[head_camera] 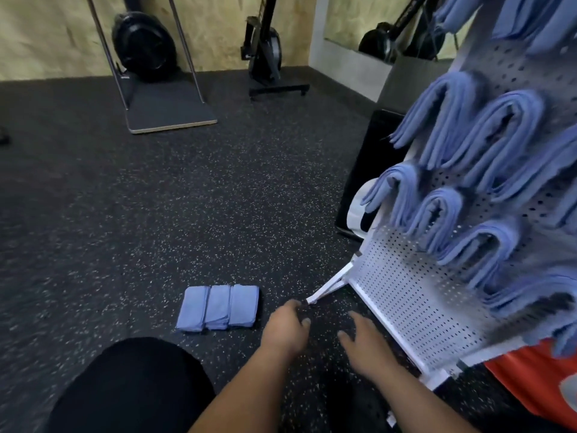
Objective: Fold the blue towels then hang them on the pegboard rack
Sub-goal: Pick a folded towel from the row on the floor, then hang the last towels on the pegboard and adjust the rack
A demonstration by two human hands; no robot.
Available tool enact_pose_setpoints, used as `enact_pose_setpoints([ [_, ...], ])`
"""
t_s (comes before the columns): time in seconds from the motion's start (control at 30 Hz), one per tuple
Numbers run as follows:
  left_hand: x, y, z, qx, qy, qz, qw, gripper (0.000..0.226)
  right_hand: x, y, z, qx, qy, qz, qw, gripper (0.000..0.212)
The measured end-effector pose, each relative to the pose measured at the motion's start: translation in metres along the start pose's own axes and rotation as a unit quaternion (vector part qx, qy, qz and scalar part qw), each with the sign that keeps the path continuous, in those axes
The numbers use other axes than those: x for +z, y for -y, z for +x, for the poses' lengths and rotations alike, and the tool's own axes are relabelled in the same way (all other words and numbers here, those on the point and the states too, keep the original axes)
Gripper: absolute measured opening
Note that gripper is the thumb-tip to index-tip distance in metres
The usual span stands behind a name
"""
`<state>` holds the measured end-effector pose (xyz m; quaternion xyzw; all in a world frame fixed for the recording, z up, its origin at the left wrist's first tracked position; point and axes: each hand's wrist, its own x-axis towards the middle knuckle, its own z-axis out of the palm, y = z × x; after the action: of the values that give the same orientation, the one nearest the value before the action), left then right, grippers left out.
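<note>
**Three towels folded on the floor, many more on the rack**

Nearest, lower left: black-clad knee (134,385). Lower right, behind the rack's base: something orange (530,385), unclear what.

Just ahead, over the black speckled rubber floor (156,198): left hand (288,326), fingers loosely curled, gripping nothing, fingertips close by the tip of the rack's foot; contact there impossible to tell. Beside it, right hand (365,342), fingers spread and relaxed, holding nothing, just beside the rack's lower edge.

Left of the hands, flat on the floor: three folded blue cloth towels (218,307), side by side and touching.

To the right: white perforated metal pegboard rack (415,301), loaded with hung blue towels (468,135), folded and draped over pegs.

Farther off: wood-edged platform with metal frame (168,110), black weight plates (143,45) and black exercise machine (265,51), against a plywood wall (46,32).
</note>
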<state>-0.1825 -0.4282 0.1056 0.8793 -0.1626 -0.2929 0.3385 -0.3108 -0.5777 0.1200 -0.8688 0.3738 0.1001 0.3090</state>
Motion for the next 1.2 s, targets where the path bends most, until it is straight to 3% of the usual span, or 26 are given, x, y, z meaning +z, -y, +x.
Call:
enact_pose_setpoints([
  [0.5,-0.04,0.133,0.071,-0.126,-0.052,-0.026,0.99,0.054,0.112,0.081,0.121,-0.09,0.112,-0.094,0.985,0.067],
  [0.93,-0.033,0.205,0.155,-0.136,-0.054,-0.018,0.989,0.056,0.221,0.114,0.246,-0.168,0.151,-0.144,0.963,0.076],
  [1.2,-0.016,0.232,0.171,-0.146,-0.045,0.001,0.988,0.06,0.265,0.133,0.297,-0.188,0.152,-0.212,0.947,0.069],
])
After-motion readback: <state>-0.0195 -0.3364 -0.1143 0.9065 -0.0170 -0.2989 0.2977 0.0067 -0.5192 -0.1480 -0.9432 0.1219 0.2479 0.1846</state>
